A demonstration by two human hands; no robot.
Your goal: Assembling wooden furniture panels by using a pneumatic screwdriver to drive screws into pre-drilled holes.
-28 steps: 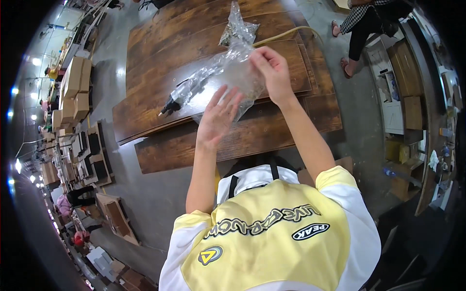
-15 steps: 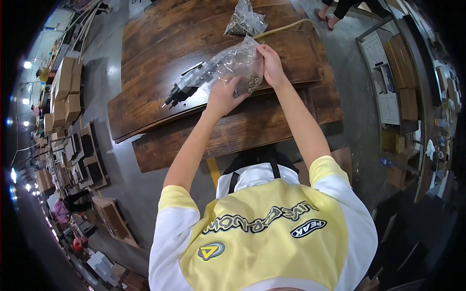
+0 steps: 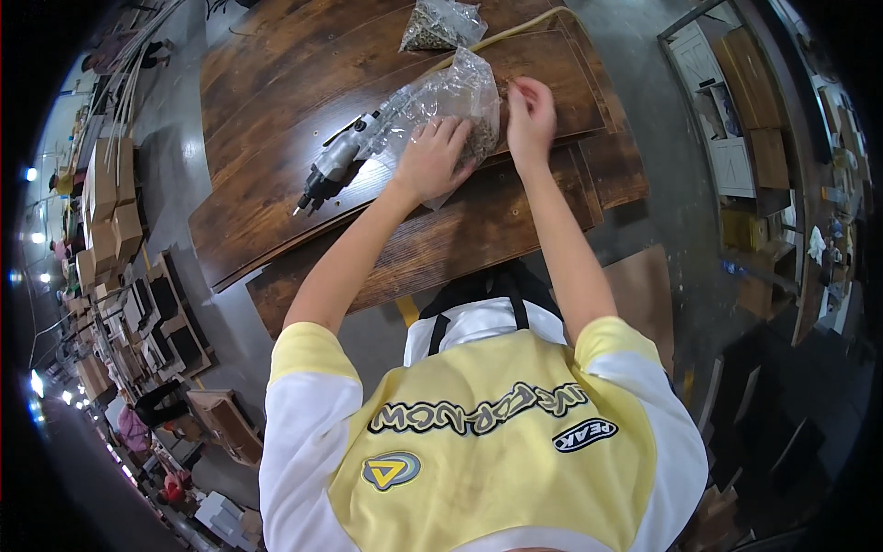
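Note:
A clear plastic bag [image 3: 480, 92] with small metal fittings in it lies on the dark brown wooden board [image 3: 276, 120]. My left hand [image 3: 430, 158] rests across it, fingers spread over the plastic and thumb at its near side, gripping it. Just right of the bag, my right hand [image 3: 532, 124] is raised with its fingers curled together near the thumb; whatever is between them is too small to make out. Partly under the bag, a silver and black air screwdriver [image 3: 338, 158] points its bit toward the near left.
A second clear bag of small fittings [image 3: 440, 26] sits farther back, beside a tan hose [image 3: 524, 29]. More wooden boards [image 3: 405, 267] stack toward me. Cardboard boxes [image 3: 115, 230] stand to the left, and a shelf frame with white panels [image 3: 727, 138] to the right.
My right hand has let go of the bag and moved slightly right, its fingers now curled. My left hand's fingers have spread over the bag. The whole view has shifted a little.

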